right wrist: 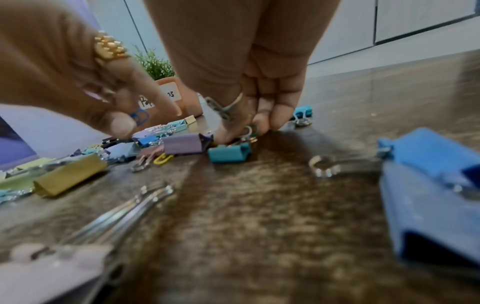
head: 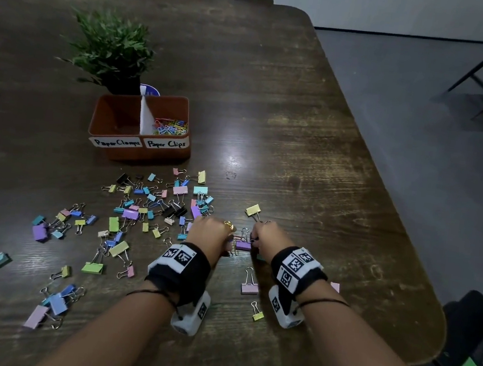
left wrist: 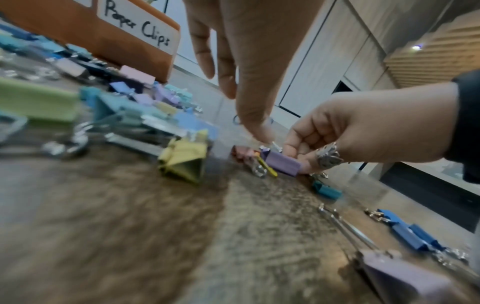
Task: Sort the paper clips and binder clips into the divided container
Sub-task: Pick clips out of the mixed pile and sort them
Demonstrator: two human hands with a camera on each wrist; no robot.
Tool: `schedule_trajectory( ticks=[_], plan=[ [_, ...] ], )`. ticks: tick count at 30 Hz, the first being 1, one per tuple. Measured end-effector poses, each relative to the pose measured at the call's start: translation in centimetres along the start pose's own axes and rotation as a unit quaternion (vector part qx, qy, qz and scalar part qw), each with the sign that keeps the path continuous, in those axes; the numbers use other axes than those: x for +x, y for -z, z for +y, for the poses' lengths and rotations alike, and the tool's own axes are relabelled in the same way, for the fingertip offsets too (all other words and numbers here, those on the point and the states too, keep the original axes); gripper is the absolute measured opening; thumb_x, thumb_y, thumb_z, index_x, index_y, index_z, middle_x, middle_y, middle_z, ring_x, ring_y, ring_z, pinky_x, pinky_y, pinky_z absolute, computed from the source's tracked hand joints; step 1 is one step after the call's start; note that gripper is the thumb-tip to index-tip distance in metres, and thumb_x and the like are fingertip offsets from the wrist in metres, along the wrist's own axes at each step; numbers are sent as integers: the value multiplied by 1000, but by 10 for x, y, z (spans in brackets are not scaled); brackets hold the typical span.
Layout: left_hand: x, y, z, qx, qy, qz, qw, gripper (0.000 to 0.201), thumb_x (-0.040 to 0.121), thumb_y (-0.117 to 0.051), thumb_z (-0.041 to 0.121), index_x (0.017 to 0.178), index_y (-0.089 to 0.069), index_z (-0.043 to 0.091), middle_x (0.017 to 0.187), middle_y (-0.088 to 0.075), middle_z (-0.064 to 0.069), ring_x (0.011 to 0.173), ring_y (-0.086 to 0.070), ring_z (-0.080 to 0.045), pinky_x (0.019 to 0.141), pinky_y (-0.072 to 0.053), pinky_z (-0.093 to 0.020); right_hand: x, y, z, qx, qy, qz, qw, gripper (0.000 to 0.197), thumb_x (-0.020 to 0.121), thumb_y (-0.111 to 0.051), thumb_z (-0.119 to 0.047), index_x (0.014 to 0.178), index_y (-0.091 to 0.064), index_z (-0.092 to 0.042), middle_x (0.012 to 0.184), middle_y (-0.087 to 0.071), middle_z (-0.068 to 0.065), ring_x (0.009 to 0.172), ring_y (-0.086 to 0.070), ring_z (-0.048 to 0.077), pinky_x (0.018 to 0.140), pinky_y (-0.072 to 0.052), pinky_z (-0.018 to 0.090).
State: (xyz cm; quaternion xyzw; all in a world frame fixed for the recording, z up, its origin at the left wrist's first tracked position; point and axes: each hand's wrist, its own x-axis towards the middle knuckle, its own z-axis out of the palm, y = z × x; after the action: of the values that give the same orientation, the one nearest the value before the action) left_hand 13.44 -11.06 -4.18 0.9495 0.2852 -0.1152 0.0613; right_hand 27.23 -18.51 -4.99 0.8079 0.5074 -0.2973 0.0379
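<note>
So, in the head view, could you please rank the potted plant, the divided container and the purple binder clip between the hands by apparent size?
1. Potted plant and divided container: look similar, so unranked.
2. Purple binder clip: clearly smallest, despite lying nearer the camera.

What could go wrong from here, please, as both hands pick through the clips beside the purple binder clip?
The left hand pinches a blue paper clip only loosely; it might drop into the binder clips. A yellow paper clip lies half under the purple binder clip and could be missed. The right hand may snag binder-clip handles.
</note>
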Motion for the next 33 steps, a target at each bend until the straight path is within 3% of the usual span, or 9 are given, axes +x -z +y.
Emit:
schedule_trajectory(
  ticks=[5, 12, 14, 17, 19, 23, 26, 29, 33],
  plan=[
    [18, 3, 17, 42, -3, -83, 996, 25, 87, -60, 31, 107, -61, 16, 109, -64, -5, 108, -56, -26, 93, -37, -36, -10, -3, -1, -50, 27, 38, 998, 28, 86, -54, -6, 114, -52, -5, 117, -55, 15, 106, -56, 31, 84, -45, 34],
    [21, 1, 30, 69, -4, -89, 994, 18, 89, -55, 21, 105, -61, 15, 109, -64, -5, 106, -57, -24, 95, -34, -38, -17, -9, 18, -20, 35, 48, 998, 37, 83, -56, -2, 118, -48, -3, 123, -47, 15, 116, -44, 28, 94, -38, 31],
    [19, 0, 33, 99, -9, -99, 990, 21, 87, -57, 19, 108, -60, 14, 111, -62, -6, 108, -55, -25, 98, -35, -40, -19, -10, 24, 1, 36, 51, 998, 31, 83, -49, 3, 113, -51, -3, 121, -47, 13, 114, -44, 26, 92, -37, 29],
    [13, -1, 36, 120, -22, -113, 986, 28, 85, -58, 20, 113, -58, 14, 116, -60, -7, 113, -52, -27, 97, -34, -39, -23, -8, 33, 74, 17, 58, 995, 17, 86, -45, 2, 94, -58, -6, 105, -57, 13, 101, -53, 25, 78, -38, 24],
    [10, -1, 33, 113, -21, -123, 986, 29, 86, -57, 19, 114, -57, 13, 118, -59, -8, 113, -52, -28, 97, -36, -38, -26, -5, 37, 152, 10, 49, 987, 26, 84, -45, 8, 77, -57, -14, 88, -61, 8, 85, -57, 19, 70, -39, 20],
    [3, 3, 20, -22, 10, -128, 991, 22, 89, -58, 17, 109, -59, 9, 112, -60, -10, 106, -57, -25, 88, -46, -34, -26, 6, 37, 216, 0, 85, 973, 24, 82, -46, 13, 87, -64, -3, 88, -64, 12, 79, -54, 13, 61, -38, 9],
    [0, 3, 13, -151, 37, -118, 981, 6, 87, -55, 6, 88, -57, 12, 94, -63, -4, 89, -61, -17, 77, -47, -23, -16, 10, 34, 210, -18, 94, 973, 22, 85, -49, 10, 98, -64, 0, 87, -62, 6, 77, -52, 11, 59, -38, 4],
    [-1, -1, 6, -239, 69, -94, 964, 28, 85, -47, -3, 68, -41, 18, 82, -59, -3, 81, -64, -17, 70, -48, -19, -10, 7, 30, 163, -15, 58, 985, 16, 86, -55, 1, 96, -67, -4, 94, -69, 7, 79, -60, 15, 71, -44, 14],
    [0, -4, -2, -313, 79, -42, 945, 25, 87, -52, -3, 70, -46, 14, 82, -62, -9, 84, -67, -23, 78, -55, -31, -13, -3, 23, 113, -10, 20, 993, 14, 84, -61, -7, 95, -69, -7, 97, -70, 9, 92, -64, 20, 79, -47, 21]
  ],
)
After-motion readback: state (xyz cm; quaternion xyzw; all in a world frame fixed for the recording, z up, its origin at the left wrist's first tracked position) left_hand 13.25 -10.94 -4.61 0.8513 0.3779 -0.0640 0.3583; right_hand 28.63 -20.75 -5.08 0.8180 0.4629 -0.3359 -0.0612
